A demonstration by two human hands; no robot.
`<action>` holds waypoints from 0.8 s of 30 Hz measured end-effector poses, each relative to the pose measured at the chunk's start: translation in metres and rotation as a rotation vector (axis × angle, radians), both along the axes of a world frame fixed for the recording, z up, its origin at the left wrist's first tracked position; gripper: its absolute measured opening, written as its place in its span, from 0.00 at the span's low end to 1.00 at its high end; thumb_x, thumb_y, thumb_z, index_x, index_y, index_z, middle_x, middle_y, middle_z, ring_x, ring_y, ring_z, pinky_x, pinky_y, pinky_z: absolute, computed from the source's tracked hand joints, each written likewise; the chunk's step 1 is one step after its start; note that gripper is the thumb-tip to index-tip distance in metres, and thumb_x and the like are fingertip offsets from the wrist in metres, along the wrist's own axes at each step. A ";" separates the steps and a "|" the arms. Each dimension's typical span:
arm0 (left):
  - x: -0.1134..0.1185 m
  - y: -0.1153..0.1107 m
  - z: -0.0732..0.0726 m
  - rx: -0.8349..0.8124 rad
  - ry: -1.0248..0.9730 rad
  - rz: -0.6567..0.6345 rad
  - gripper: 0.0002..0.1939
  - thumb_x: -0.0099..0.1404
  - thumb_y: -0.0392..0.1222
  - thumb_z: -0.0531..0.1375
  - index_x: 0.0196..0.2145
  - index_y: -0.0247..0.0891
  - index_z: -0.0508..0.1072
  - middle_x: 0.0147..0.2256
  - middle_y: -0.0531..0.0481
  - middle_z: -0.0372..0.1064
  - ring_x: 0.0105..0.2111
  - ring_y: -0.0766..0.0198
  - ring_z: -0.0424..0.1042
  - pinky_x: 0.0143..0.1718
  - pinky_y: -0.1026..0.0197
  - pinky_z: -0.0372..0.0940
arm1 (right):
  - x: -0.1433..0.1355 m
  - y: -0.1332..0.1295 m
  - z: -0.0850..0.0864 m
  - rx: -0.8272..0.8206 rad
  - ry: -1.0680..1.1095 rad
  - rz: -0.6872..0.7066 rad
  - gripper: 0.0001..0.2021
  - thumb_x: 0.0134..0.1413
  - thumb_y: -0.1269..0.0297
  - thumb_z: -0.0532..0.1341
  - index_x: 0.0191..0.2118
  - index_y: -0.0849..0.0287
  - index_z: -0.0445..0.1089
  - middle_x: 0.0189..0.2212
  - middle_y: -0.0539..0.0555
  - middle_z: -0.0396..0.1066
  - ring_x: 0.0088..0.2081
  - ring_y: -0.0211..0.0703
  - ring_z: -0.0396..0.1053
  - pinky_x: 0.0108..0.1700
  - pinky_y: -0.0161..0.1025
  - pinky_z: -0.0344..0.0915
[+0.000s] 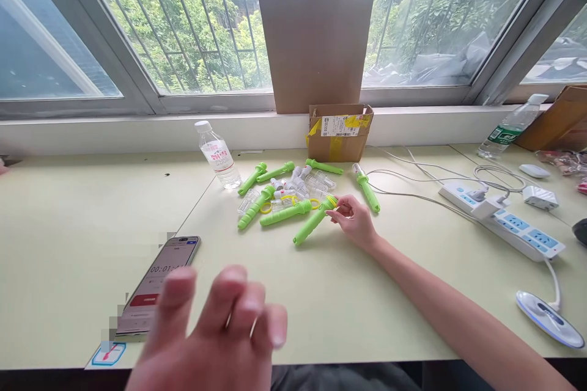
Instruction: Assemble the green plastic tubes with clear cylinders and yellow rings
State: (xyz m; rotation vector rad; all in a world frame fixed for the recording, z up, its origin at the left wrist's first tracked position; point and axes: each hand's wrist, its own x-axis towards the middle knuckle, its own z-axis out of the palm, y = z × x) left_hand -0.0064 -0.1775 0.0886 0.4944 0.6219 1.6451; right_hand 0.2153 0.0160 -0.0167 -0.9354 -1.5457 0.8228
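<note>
My right hand [352, 220] is closed, thumb and fingertips at the threaded end of a green plastic tube [308, 227] slanting on the table. A yellow band shows around that end; my fingers partly cover it. My left hand [215, 330] is raised close to the camera, blurred, fingers apart and holding nothing. Several more green tubes lie about, one [285, 212] just left of the gripped one. Among them are clear plastic caps [321, 181], small white parts [293, 182] and yellow rings [266, 208]. Right of my hand lies a green tube with a clear cap [368, 192].
A phone [160, 287] showing a timer lies at left, above a marked paper label [109, 354]. Water bottles [219, 159] [509, 128] stand left and far right. A cardboard box [339, 140] is by the wall. At right are a power strip [504, 220], cables and a white oval device [549, 317].
</note>
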 end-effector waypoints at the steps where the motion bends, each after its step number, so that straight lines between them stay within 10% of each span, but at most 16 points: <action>1: 0.005 -0.001 0.009 0.031 -0.018 0.000 0.16 0.60 0.54 0.60 0.46 0.55 0.70 0.43 0.51 0.71 0.39 0.57 0.72 0.36 0.56 0.71 | 0.000 0.000 0.000 -0.002 -0.003 -0.002 0.19 0.46 0.50 0.67 0.32 0.56 0.60 0.40 0.60 0.74 0.24 0.42 0.73 0.28 0.44 0.75; 24: 0.040 0.006 0.040 -0.119 -0.199 -0.180 0.18 0.56 0.41 0.57 0.45 0.42 0.71 0.44 0.42 0.71 0.43 0.53 0.72 0.43 0.51 0.69 | -0.002 -0.002 0.003 -0.002 -0.011 0.018 0.18 0.46 0.50 0.66 0.32 0.55 0.60 0.32 0.54 0.74 0.24 0.41 0.72 0.28 0.42 0.75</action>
